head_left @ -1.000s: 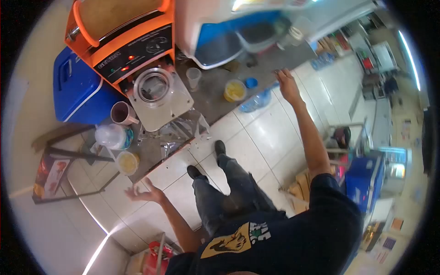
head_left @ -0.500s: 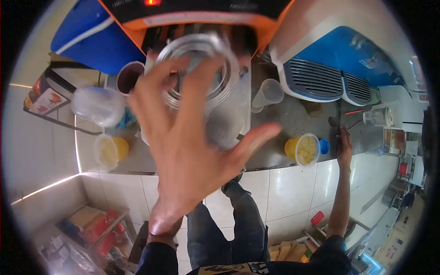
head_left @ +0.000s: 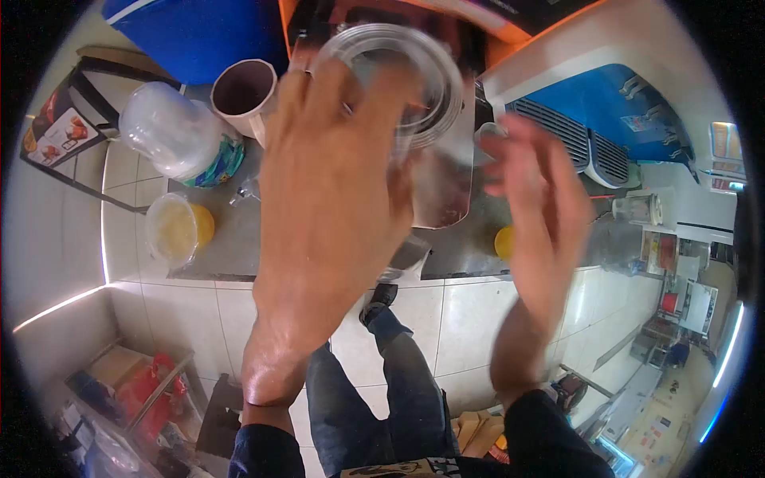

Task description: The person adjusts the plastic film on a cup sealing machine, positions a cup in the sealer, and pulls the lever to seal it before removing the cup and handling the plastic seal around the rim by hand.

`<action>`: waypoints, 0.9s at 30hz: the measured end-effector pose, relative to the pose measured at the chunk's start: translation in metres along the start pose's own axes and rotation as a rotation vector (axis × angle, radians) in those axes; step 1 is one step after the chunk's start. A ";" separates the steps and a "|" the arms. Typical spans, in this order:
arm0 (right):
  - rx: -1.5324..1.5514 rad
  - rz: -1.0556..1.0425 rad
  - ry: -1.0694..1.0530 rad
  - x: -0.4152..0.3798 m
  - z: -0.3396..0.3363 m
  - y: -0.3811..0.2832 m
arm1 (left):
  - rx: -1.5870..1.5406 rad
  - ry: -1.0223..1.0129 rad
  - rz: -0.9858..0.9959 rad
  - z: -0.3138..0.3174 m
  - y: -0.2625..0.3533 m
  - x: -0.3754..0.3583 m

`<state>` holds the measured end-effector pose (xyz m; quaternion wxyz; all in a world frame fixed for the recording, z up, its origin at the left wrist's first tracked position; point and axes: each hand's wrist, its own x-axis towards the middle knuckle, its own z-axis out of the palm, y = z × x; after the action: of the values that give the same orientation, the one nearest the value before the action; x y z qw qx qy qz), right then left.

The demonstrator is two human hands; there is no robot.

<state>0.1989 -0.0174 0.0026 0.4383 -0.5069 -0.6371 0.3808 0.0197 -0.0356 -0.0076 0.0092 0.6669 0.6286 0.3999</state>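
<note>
My left hand [head_left: 327,191] reaches over a round clear plastic container [head_left: 453,88], its fingers bent and apart across the container's left side and its thumb tucked low. That container sits on a shiny plate [head_left: 446,199] at the front of an orange and black machine [head_left: 518,20]. Blurred by motion, my right hand [head_left: 546,207] is raised to the right of the plate with loosely spread fingers and nothing visible in it. Just beyond its fingertips is a small translucent cup [head_left: 490,137]. A yellow tub [head_left: 504,243] is partly hidden behind this hand.
On the left of the grey counter [head_left: 231,251] stand a clear tub with yellow contents [head_left: 179,227], stacked clear containers [head_left: 179,127] and a dark-lined mug [head_left: 243,88]. Behind is a blue box [head_left: 199,40]. A blue and white appliance with grilles [head_left: 598,143] stands right.
My right hand has come up and left from the counter's right side, where it was by a dark object. My left fingers have drawn closer together, thumb pulled in. The view has shifted.
</note>
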 end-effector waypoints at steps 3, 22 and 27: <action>-0.033 0.107 -0.013 0.024 0.043 -0.015 | -0.012 -0.075 -0.014 -0.019 0.003 -0.012; 0.049 0.191 0.203 0.006 0.038 0.008 | -0.278 -0.052 -0.512 -0.004 -0.034 0.007; -0.314 0.038 0.078 -0.028 0.014 0.007 | -0.289 -0.137 -0.416 -0.016 -0.043 0.002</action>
<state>0.1904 -0.0439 -0.0138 0.3707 -0.5954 -0.6617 0.2649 -0.0247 -0.0323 -0.0178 0.2289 0.5408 0.6864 0.4289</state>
